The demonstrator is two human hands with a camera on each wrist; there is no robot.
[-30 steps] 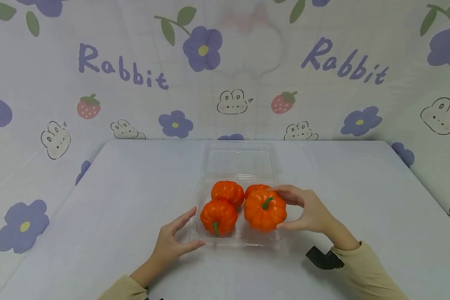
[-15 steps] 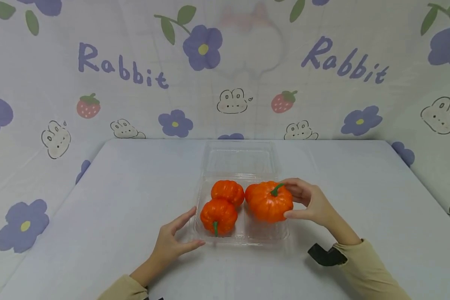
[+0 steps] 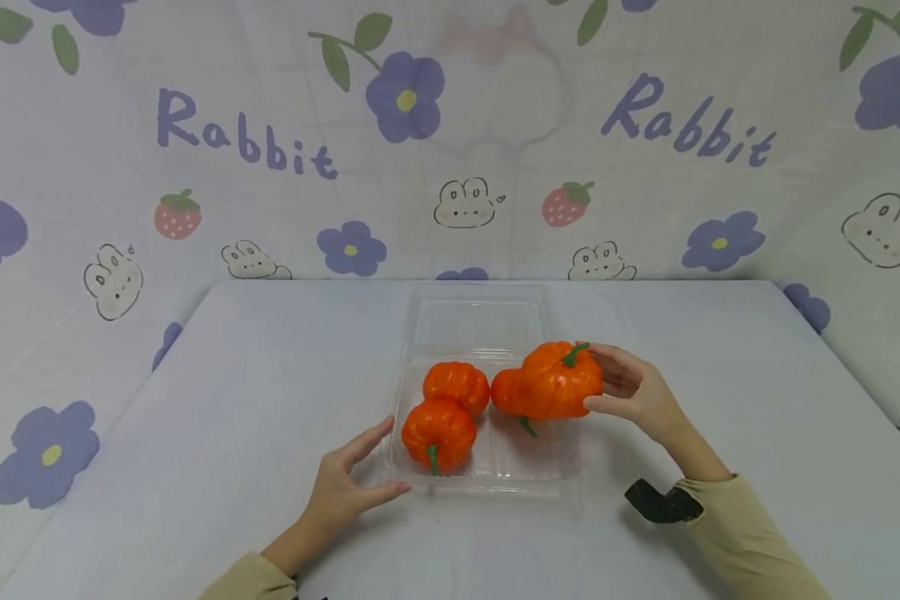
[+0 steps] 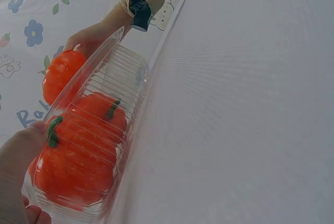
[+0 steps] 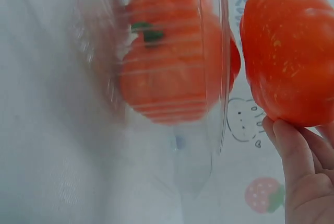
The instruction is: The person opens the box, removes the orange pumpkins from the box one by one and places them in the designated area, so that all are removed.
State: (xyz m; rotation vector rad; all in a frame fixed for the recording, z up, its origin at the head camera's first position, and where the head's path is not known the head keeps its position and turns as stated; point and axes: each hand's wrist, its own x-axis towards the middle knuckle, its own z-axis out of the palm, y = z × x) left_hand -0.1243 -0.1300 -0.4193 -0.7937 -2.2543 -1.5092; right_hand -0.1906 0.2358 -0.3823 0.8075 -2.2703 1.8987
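Note:
My right hand [image 3: 633, 387] holds an orange toy pumpkin [image 3: 558, 382] with a green stem by its right side, raised above the box in the left wrist view. Below it, another pumpkin [image 3: 506, 392] sits in the back right of a clear plastic clamshell box [image 3: 495, 483], partly covered by the held one. Two more fill the box's left half, one pumpkin [image 3: 456, 385] behind and one pumpkin [image 3: 438, 433] in front. At the front left corner, my left hand [image 3: 345, 479] grips the box, thumb along the front edge and fingers at the left side.
The box's transparent lid [image 3: 480, 321] lies folded back behind it. White cloth covers the table [image 3: 285, 375], and a printed curtain [image 3: 487, 108] hangs beyond its back edge. A black strap piece [image 3: 663, 502] hangs by the right sleeve.
The right hand has lifted the held pumpkin and carried it back and to the right, uncovering the box's front right. The left hand and the other pumpkins stay put.

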